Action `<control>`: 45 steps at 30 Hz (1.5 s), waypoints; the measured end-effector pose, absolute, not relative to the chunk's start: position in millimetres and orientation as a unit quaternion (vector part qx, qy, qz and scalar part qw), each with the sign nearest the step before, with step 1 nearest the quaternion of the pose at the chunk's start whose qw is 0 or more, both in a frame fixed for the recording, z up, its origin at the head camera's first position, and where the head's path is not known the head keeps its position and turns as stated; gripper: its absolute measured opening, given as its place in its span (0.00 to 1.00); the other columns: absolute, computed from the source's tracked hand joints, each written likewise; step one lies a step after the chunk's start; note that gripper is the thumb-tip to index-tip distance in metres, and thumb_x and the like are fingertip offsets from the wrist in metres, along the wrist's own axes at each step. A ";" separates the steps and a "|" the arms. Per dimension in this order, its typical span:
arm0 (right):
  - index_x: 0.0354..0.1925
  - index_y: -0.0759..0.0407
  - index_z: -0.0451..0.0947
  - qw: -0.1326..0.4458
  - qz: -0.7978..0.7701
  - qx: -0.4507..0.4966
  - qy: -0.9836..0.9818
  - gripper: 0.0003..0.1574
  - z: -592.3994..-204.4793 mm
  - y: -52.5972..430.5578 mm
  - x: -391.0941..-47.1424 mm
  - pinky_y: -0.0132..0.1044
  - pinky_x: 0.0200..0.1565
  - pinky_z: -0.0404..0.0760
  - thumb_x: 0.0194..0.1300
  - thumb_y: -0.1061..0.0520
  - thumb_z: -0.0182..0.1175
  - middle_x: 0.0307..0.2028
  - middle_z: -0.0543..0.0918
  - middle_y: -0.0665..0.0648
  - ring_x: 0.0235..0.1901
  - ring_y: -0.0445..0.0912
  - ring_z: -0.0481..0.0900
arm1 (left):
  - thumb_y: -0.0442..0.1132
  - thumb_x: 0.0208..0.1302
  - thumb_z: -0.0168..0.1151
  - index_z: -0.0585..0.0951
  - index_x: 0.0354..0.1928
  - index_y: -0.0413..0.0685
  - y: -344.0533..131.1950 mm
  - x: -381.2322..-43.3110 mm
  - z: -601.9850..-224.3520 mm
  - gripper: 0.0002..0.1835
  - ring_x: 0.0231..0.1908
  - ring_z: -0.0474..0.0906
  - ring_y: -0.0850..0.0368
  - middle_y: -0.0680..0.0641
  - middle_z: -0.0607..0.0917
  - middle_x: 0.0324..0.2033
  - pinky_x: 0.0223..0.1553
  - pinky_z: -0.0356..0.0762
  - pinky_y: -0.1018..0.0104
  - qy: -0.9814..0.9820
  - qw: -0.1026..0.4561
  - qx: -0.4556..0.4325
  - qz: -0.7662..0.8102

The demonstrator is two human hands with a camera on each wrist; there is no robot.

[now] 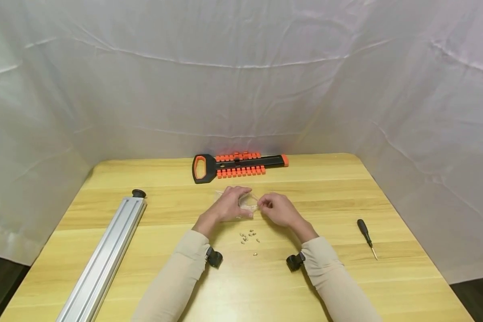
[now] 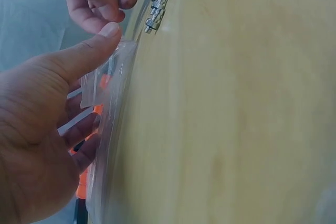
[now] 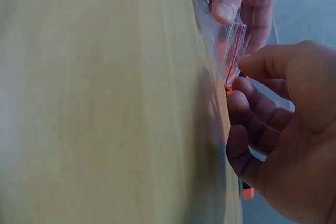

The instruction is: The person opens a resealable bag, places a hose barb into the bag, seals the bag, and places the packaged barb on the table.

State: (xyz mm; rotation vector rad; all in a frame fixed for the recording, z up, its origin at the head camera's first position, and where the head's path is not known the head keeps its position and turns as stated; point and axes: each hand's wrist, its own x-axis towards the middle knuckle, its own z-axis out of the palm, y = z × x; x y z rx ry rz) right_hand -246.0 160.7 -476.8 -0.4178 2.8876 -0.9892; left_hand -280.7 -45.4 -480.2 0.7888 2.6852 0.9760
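Just beyond the metal parts [image 1: 244, 239], the left hand [image 1: 227, 205] holds the bag [image 2: 113, 85] between parted thumb and fingers; the right hand [image 1: 279, 209] pinches its edge. Probably opening it; next calls for steadying its mouth.

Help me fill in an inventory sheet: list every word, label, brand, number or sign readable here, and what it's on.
No text can be read in any view.
Black-and-orange tool: one small yellowish mark, too small to read.
Clear plastic bag: no print can be made out.
Screwdriver, metal rail: none visible.
Metal parts: too small to tell.
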 end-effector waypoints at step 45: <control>0.34 0.43 0.86 0.074 -0.209 -0.297 0.929 0.03 -472.1 138.8 -216.0 0.36 0.46 0.77 0.62 0.52 0.66 0.34 0.82 0.39 0.38 0.35 0.77 | 0.49 0.58 0.69 0.68 0.70 0.55 -48.4 -280.9 -475.1 0.37 0.64 0.68 0.50 0.51 0.74 0.65 0.68 0.63 0.55 0.915 0.102 0.278 0.274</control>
